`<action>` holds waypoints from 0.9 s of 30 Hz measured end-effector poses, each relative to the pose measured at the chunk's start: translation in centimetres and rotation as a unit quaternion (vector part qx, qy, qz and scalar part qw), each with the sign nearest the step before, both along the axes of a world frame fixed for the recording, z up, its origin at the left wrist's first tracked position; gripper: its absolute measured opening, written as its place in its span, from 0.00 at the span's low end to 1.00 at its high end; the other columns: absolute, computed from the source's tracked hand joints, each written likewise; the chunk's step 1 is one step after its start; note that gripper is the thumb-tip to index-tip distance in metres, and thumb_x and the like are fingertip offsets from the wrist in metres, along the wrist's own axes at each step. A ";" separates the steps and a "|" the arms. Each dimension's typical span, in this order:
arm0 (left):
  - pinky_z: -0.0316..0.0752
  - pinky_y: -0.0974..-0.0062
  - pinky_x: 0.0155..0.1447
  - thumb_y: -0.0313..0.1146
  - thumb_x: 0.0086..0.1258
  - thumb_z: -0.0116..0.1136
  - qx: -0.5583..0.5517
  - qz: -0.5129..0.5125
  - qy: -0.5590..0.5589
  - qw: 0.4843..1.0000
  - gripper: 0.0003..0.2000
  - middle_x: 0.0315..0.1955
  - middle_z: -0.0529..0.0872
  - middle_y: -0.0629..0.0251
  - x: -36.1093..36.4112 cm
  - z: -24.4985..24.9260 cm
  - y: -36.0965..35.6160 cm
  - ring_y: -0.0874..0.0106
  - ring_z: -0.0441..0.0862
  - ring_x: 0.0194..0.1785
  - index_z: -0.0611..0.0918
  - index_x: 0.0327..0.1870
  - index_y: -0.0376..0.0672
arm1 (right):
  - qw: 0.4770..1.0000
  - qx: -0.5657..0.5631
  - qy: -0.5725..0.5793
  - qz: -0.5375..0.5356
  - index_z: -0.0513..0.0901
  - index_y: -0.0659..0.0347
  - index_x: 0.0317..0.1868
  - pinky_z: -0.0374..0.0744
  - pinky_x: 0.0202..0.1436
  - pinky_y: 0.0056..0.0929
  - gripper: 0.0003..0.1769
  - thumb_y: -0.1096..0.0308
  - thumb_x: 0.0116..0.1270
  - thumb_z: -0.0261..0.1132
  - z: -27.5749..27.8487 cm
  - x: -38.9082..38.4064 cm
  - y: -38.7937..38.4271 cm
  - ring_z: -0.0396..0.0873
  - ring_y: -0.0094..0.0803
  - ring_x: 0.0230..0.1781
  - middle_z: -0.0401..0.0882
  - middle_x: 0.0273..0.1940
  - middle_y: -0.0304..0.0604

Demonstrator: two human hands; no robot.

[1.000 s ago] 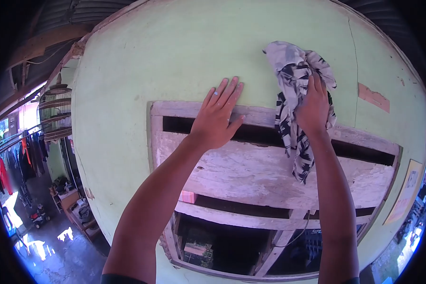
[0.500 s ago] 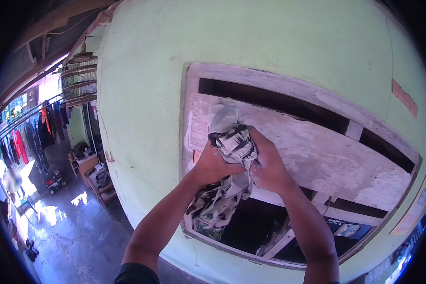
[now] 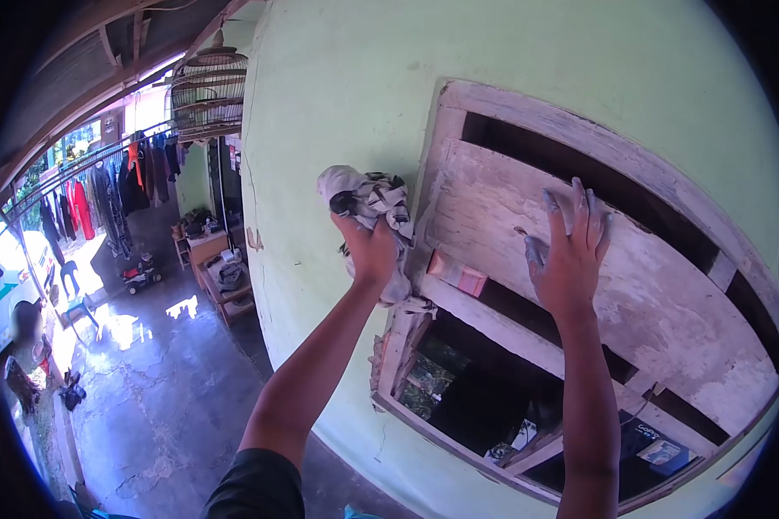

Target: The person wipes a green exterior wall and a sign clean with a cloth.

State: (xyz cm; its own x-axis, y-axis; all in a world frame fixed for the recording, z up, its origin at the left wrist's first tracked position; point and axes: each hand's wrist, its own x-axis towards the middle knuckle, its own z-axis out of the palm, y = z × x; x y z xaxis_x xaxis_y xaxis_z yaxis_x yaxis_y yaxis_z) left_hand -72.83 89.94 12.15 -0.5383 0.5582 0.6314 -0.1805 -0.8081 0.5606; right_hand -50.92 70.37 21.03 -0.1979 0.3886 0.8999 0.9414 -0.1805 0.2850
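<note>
My left hand (image 3: 370,255) is closed around a bunched black-and-white patterned cloth (image 3: 379,197), raised against or close to the green wall beside the window frame; whether it touches cannot be told. Part of the cloth hangs below the hand. My right hand (image 3: 573,264) has its fingers spread and holds nothing. Pale whitish smears show on its fingers. It is in front of the whitish, patchy panel (image 3: 493,195) in the wooden window frame (image 3: 448,112); contact with the panel is not clear.
Dark slots and a lower opening (image 3: 476,368) break up the frame. A small reddish label or packet (image 3: 456,273) sits at the panel's lower left. Leftward are a birdcage (image 3: 212,91), hanging clothes (image 3: 104,195), a wooden bench (image 3: 225,285) and concrete floor (image 3: 173,389).
Both hands were together on the cloth. My right hand has let go and moved right, fingers spread, while my left carries the cloth left onto or near the green wall. The view has shifted left.
</note>
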 end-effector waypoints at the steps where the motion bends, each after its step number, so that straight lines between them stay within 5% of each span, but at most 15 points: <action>1: 0.50 0.58 0.84 0.25 0.62 0.58 0.014 -0.002 0.068 0.998 0.38 0.69 0.65 0.39 0.2 0.8 -0.1 0.43 0.61 0.77 0.58 0.75 0.28 | 1.000 0.020 -0.005 -0.010 0.72 0.46 0.75 0.47 0.85 0.63 0.40 0.58 0.63 0.76 -0.3 0.1 0.8 0.53 0.49 0.84 0.55 0.83 0.49; 7: 0.54 0.45 0.82 0.30 0.55 0.64 0.133 0.151 0.279 0.939 0.40 0.68 0.67 0.35 3.7 9.1 1.5 0.34 0.60 0.76 0.64 0.73 0.32 | 0.998 0.054 0.012 -0.033 0.74 0.42 0.74 0.44 0.85 0.66 0.37 0.52 0.65 0.73 -0.9 -0.1 2.0 0.50 0.47 0.86 0.53 0.85 0.46; 10: 0.53 0.42 0.82 0.32 0.54 0.66 0.151 0.241 0.284 0.916 0.40 0.69 0.67 0.35 3.6 9.9 3.9 0.33 0.59 0.77 0.67 0.72 0.31 | 0.997 0.056 0.010 -0.045 0.75 0.41 0.73 0.44 0.85 0.65 0.36 0.54 0.64 0.75 -1.1 0.1 2.3 0.50 0.45 0.86 0.54 0.85 0.44; 18: 0.50 0.43 0.84 0.34 0.54 0.68 0.118 0.211 0.232 0.942 0.44 0.74 0.65 0.35 3.6 7.4 6.5 0.35 0.54 0.81 0.64 0.75 0.30 | 0.997 0.054 0.055 -0.003 0.75 0.42 0.72 0.45 0.86 0.63 0.35 0.59 0.64 0.74 -2.5 0.1 2.3 0.49 0.48 0.87 0.55 0.85 0.43; 22: 0.50 0.45 0.85 0.34 0.57 0.66 0.097 0.236 0.274 0.927 0.45 0.77 0.61 0.35 3.1 6.7 7.7 0.36 0.52 0.82 0.60 0.76 0.26 | 0.973 0.058 0.116 0.190 0.75 0.55 0.70 0.55 0.82 0.62 0.32 0.66 0.64 0.71 -5.6 -1.1 2.1 0.57 0.55 0.84 0.65 0.80 0.51; 23: 0.50 0.45 0.85 0.34 0.57 0.66 0.094 0.239 0.275 0.926 0.45 0.77 0.61 0.35 3.1 6.5 7.8 0.36 0.52 0.82 0.60 0.76 0.26 | 0.960 0.053 0.136 0.238 0.77 0.61 0.65 0.64 0.78 0.59 0.28 0.69 0.64 0.70 -6.6 -1.9 1.9 0.67 0.57 0.78 0.74 0.73 0.54; 27: 0.50 0.45 0.84 0.34 0.57 0.65 0.088 0.226 0.266 0.933 0.44 0.77 0.60 0.34 3.1 3.4 7.2 0.36 0.52 0.82 0.61 0.77 0.26 | 0.924 -0.063 0.212 0.312 0.79 0.64 0.61 0.73 0.70 0.52 0.26 0.74 0.62 0.71 -12.4 -3.2 2.0 0.77 0.58 0.66 0.81 0.63 0.55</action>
